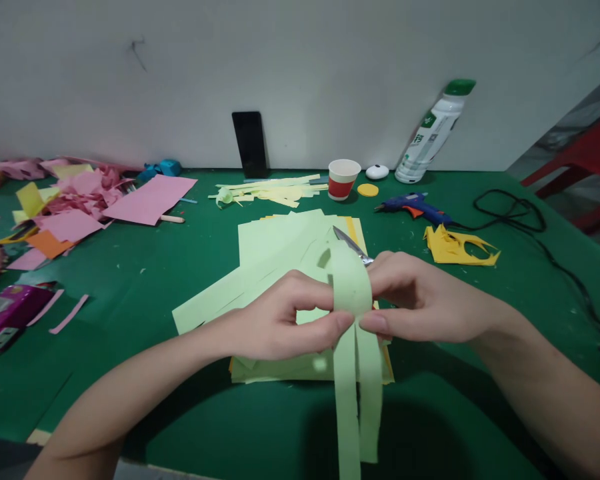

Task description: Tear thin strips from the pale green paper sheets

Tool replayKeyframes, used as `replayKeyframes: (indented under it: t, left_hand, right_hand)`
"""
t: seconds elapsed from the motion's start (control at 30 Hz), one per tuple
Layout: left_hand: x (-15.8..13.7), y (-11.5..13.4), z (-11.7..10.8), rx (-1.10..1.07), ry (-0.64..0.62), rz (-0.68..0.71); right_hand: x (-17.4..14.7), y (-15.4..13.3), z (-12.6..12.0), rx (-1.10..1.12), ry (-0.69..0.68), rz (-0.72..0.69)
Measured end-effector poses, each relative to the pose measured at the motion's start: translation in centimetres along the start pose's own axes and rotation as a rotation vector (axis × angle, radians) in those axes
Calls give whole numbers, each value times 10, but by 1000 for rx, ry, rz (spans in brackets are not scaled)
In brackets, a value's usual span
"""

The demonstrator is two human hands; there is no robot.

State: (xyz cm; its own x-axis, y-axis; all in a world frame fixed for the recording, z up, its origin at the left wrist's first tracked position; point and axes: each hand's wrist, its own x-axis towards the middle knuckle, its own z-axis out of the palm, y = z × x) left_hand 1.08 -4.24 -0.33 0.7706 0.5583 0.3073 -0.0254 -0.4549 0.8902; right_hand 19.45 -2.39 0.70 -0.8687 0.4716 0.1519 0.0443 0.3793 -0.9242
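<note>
Currently pinching a green strip (pixel 347 393) from both sides, low on its loop, above the near half of the paper stack (pixel 260 240). On the strip's left side, left hand (pixel 290 320): thumb over the front, forefinger behind, pressed together with paper between. On its right side, right hand (pixel 415 297): thumb tip on the paper, fingers curled behind, likewise pinching. Two tails hanging past the stack's near edge, arch curving over toward its far side.

Over the stack's far right part, scissors (pixel 353 244): blades visible, handles hidden behind the right hand; held or lying loose, cannot tell. Pale green sheets on top of the stack, yellow edges showing below, all on a green table (pixel 195 247).

Just beyond the stack: loose pale strips (pixel 280 193), red-and-white cup (pixel 344 180), yellow disc (pixel 368 190). Farther beyond, propped against a wall (pixel 300 80): black phone (pixel 250 143). Right of the stack: blue glue gun (pixel 417 205), holed yellow scrap (pixel 443 245), black cord (pixel 544 241); farther back, leaning bottle (pixel 433 133). Well left of the stack: pink paper (pixel 153 200), orange piece (pixel 50 245), purple box (pixel 15 317).
</note>
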Motion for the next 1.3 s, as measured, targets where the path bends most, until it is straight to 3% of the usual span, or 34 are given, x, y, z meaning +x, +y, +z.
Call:
replayKeyframes:
  t: [0.2, 0.77, 1.3]
  left_hand:
    - [-1, 0, 2, 27, 65, -8]
    - [0, 0, 1, -18, 92, 4]
    - [0, 0, 1, 23, 50, -28]
  right_hand:
    - [1, -2, 1, 18, 7, 16]
    - [1, -1, 1, -23, 15, 50]
    - [0, -3, 2, -3, 37, 92]
